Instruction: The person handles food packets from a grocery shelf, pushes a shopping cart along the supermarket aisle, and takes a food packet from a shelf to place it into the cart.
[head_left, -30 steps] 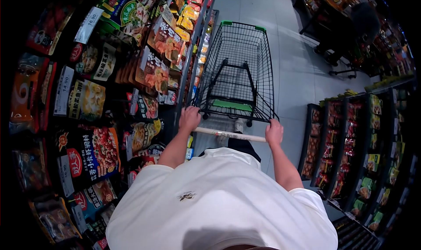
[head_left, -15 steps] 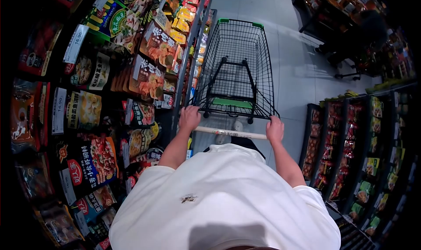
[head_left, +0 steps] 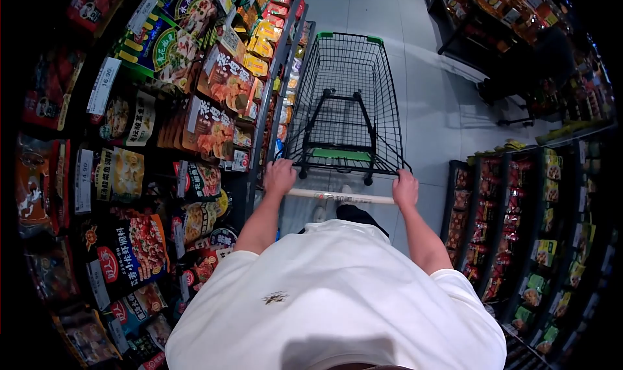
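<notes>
Step in hand, as judged: steering the shopping cart point(head_left: 387, 94) by its handle point(head_left: 337, 197), arms reaching forward. A further push would call for even pressure from both sides and a watch on the cart's left flank, which lies close to the left shelf point(head_left: 281, 61); whether the two touch cannot be told.

State of grip: the left hand point(head_left: 280, 177) is clamped at the handle's left end, the right hand point(head_left: 405, 188) at its right end, fingers curled over. The pale middle of the handle runs bare between them.

Location: the cart stands ahead of the wearer on the grey floor point(head_left: 425, 110), its basket reaching toward the far end, with the left shelf near one side and the right rack point(head_left: 498, 208) well apart on the other.

Count: one cart; one handle; two hands; two green corner caps point(head_left: 374, 39) at the far rim; one green panel point(head_left: 341, 154) at the near end; two pale shoes point(head_left: 346, 189) below the handle. One other person point(head_left: 551, 58) in dark clothing, far right, poorly lit. Two price tags point(head_left: 104, 86) on the left read 16.90 and 14.90. Packets point(head_left: 148, 245) are too many to count reliably.
</notes>
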Motion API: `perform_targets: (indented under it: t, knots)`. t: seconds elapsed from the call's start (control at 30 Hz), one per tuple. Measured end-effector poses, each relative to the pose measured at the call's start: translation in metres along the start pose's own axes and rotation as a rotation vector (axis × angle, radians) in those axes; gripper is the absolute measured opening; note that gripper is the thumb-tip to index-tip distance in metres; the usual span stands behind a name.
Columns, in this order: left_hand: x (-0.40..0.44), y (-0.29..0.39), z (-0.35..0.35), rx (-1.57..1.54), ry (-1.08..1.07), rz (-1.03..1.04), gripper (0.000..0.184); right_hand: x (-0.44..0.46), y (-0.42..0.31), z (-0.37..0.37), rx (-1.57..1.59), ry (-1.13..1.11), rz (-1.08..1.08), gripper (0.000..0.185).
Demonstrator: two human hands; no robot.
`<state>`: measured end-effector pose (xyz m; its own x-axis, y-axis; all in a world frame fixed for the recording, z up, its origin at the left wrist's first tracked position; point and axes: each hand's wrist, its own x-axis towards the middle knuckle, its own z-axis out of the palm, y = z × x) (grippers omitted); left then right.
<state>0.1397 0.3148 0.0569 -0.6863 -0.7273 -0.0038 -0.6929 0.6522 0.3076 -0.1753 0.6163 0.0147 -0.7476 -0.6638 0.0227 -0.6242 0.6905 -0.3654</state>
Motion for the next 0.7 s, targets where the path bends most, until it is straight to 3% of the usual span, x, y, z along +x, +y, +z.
perform_targets:
  t: [0.7]
  knots:
    - [-0.015,0.02,0.007,-0.018,-0.026,-0.052,0.029,-0.005,0.015,-0.011,0.037,-0.005,0.03,0.023]
